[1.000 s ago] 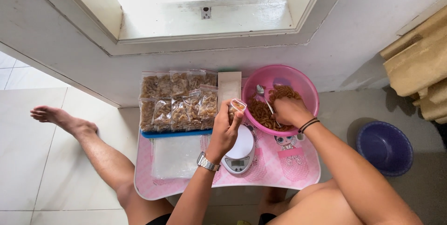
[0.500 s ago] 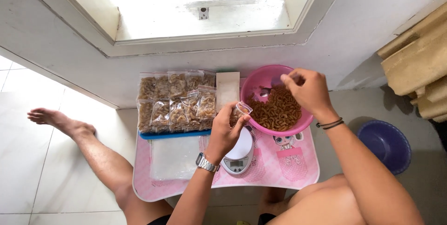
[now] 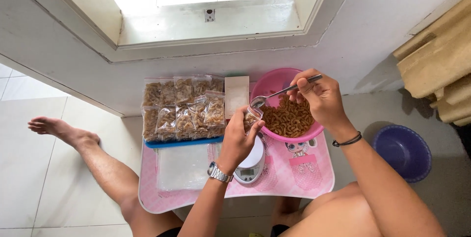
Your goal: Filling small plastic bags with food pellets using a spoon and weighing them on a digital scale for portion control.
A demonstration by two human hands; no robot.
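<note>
Table: a small pink folding table (image 3: 314, 180) with cartoon doll prints, set low on pale floor tiles, right up against a white wall under a bright window.
Room: a purple basin (image 3: 402, 152) sits on the floor to the right, folded tan cloth (image 3: 436, 60) stacked beyond it, bare legs stretched out either side of the table.
On the table: a pink bowl (image 3: 274, 82) of brown spiral snacks (image 3: 292, 117) at the far right; a white kitchen scale (image 3: 251, 166) near the middle; a stack of empty clear bags (image 3: 184, 167) near left; rows of filled snack packets (image 3: 184, 107) on a blue tray (image 3: 184, 142) far left.
Pouch: here it is, a small clear zip pouch (image 3: 252, 118), mouth open and tilted toward the bowl, some brown snacks already inside (hard to say how full).
Left hand: the left hand (image 3: 238, 139) is wrapped around the pouch, holding it up above the scale, just beside the bowl's near-left rim.
Right hand: the right hand (image 3: 319, 97) pinches the handle of a metal spoon (image 3: 279, 93) over the bowl.
Spoon and pouch: the spoon's bowl hangs right at the pouch's mouth, close to touching; I cannot tell what it carries.
</note>
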